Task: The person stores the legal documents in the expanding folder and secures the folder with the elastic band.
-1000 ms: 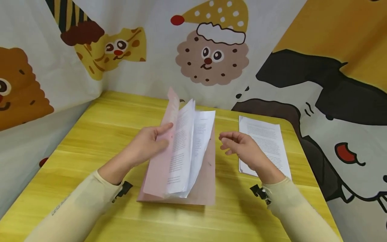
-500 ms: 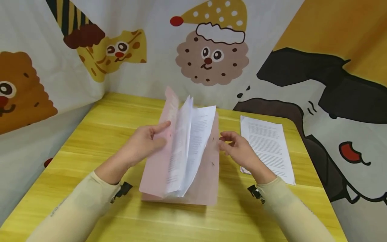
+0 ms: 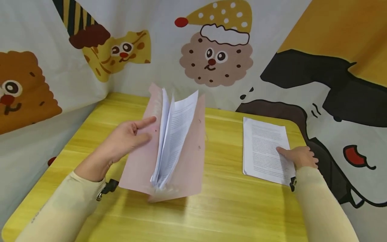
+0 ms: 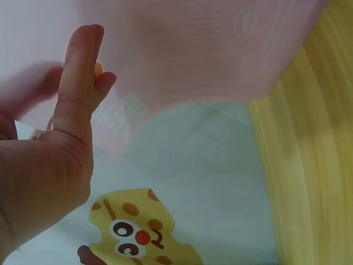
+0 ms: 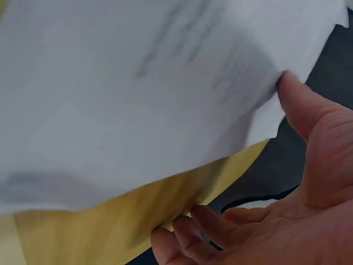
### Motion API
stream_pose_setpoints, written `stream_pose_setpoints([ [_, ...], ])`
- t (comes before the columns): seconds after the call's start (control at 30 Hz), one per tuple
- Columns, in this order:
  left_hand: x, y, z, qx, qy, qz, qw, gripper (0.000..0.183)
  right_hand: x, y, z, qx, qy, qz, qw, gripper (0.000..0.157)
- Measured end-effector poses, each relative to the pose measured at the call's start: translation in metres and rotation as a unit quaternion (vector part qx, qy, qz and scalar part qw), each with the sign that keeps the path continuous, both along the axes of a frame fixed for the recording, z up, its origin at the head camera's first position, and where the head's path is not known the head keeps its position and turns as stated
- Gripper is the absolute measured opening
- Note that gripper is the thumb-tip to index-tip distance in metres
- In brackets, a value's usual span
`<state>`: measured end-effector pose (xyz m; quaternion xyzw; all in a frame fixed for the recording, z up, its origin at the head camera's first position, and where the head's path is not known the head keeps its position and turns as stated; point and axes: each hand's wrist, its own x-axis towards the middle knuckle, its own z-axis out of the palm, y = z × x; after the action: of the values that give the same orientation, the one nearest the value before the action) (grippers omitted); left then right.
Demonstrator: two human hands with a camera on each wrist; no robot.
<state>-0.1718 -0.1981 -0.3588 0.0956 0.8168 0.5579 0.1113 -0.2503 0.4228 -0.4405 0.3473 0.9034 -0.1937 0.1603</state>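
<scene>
My left hand [image 3: 122, 141] pinches the left cover of a pink file folder [image 3: 191, 154] that stands partly opened above the table, tilted. Loose printed sheets [image 3: 180, 117] fan out between its covers. In the left wrist view, straight fingers of the left hand [image 4: 69, 121] lie against the pink cover's outer side. At the right, my right hand [image 3: 299, 156] reaches a stack of printed paper [image 3: 263, 144] lying flat, thumb on its right edge. The right wrist view has the right thumb [image 5: 300, 102] touching the sheet's edge, while the other fingers hang below, off the paper.
Under everything is a yellow wood-grain table [image 3: 223, 208], its right edge close beside the paper stack. A white curtain [image 3: 163, 70] with cartoon prints hangs along the table's back and sides.
The folder has shifted left and its covers have spread wider, with the left hand. The right hand has left the folder's right edge and moved right to the paper stack.
</scene>
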Motion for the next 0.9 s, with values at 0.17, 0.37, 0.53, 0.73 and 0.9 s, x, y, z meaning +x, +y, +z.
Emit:
stream_pose_setpoints([
  [0.17,0.0,-0.002,0.005,-0.018,-0.018,-0.001,0.9997,0.065,-0.002,0.0,0.005,-0.028,0.013,0.006,0.999,0.13],
  [0.37,-0.001,-0.006,0.004,-0.022,-0.021,0.002,0.9995,0.063,-0.006,-0.001,0.004,-0.058,-0.003,0.02,0.998,0.099],
  [0.53,-0.002,-0.007,0.0,-0.016,-0.01,-0.002,0.9998,0.062,-0.007,0.005,-0.01,-0.104,0.04,0.071,0.991,0.084],
  [0.73,-0.002,-0.011,-0.005,-0.005,-0.008,0.008,0.9999,0.062,0.002,-0.008,0.0,-0.27,0.101,0.144,0.947,0.076],
  [0.9,-0.002,-0.016,-0.005,-0.012,0.006,0.017,0.9998,0.062,0.014,-0.044,0.043,-0.275,0.214,0.166,0.923,0.084],
])
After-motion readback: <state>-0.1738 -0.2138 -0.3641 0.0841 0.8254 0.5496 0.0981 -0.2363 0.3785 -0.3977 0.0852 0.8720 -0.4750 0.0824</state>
